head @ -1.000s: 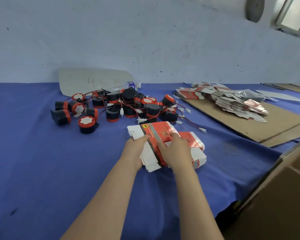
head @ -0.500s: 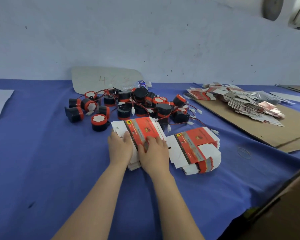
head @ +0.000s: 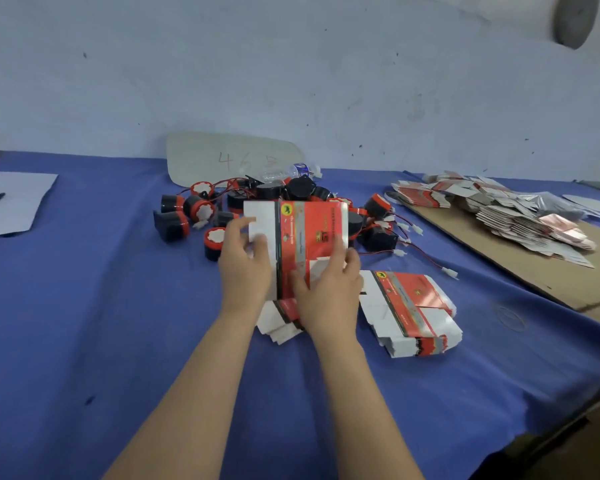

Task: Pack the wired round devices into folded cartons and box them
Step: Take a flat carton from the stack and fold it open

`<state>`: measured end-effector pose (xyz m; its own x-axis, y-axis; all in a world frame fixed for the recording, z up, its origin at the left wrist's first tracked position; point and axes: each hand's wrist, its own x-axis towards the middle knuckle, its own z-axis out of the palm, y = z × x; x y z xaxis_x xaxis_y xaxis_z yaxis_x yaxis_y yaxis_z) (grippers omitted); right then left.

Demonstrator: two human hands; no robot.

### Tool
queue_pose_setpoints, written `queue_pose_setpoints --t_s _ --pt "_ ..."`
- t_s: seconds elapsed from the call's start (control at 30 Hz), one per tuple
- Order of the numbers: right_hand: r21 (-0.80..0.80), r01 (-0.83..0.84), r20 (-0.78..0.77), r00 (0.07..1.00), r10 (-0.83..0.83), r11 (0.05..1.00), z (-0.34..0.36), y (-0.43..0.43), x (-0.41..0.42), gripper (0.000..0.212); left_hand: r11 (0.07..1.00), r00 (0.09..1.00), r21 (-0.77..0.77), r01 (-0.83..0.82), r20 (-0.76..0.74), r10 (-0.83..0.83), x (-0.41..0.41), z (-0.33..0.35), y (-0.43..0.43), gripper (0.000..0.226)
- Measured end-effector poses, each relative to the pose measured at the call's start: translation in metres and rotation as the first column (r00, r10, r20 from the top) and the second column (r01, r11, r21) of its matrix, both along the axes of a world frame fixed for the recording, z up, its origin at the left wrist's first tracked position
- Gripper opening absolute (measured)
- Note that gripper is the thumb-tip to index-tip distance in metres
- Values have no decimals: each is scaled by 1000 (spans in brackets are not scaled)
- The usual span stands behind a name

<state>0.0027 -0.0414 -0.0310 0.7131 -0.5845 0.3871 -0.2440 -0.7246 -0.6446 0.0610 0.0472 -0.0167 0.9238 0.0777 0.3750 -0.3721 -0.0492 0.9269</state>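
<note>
A flat red-and-white carton is lifted off the pile and tilted up in front of me. My left hand pinches its white left flap, and my right hand grips its lower right edge. Under my hands lies a small stack of flat cartons. A second stack of cartons lies just to the right on the blue cloth. Behind the lifted carton sits a heap of black-and-red round devices with red wires and white plugs, partly hidden by the carton.
A cardboard sheet at right carries more flat cartons. A white paper with a pen lies far left. A grey panel and a plastic bottle rest by the wall. A brown box edge shows at bottom right.
Both hands slid part of the carton stack to the left, leaving a second stack on the right. Now they have lifted the top carton up off the pile.
</note>
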Motion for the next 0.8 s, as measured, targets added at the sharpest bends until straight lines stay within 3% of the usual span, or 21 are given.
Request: queue_pose_setpoints --t_s 0.07,0.13,0.2,0.27,0.3,0.37,0.43,0.47,0.6,0.73,0.8 --pt "-11 -41 189 981 42 999 16 4 3 83 1000 986 29 5 164 -9 1 19 18 24" --pt "-56 -174 297 937 183 983 34 12 12 81 987 955 159 12 289 -58 3 35 36 26" --pt "-70 -307 334 889 313 949 47 21 22 56 965 923 261 -11 374 -91 2 43 56 27" --pt "-39 -350 329 880 343 936 49 32 31 20 949 884 263 -175 465 34 3 43 78 33" --pt "11 -369 339 876 343 930 46 38 34 10 942 874 216 -258 467 132 4 38 89 42" --pt "109 -408 397 854 337 906 39 52 40 11 958 928 77 -276 280 245 7 26 109 60" --pt "138 -448 416 836 359 883 27 69 44 11 988 993 -91 -122 -13 122 7 13 118 66" --pt "152 -468 403 834 378 870 18 78 46 9 987 995 -146 -69 -74 59 7 6 120 62" --pt "216 -543 270 832 485 812 -17 101 48 32 964 997 -255 -79 -1 81 10 -15 124 46" --pt "361 -566 339 820 461 741 -21 104 53 64 965 992 -247 -84 71 104 12 -19 122 39" --pt "410 -572 364 817 448 710 -20 103 54 58 968 992 -233 -88 73 107 11 -20 119 26"
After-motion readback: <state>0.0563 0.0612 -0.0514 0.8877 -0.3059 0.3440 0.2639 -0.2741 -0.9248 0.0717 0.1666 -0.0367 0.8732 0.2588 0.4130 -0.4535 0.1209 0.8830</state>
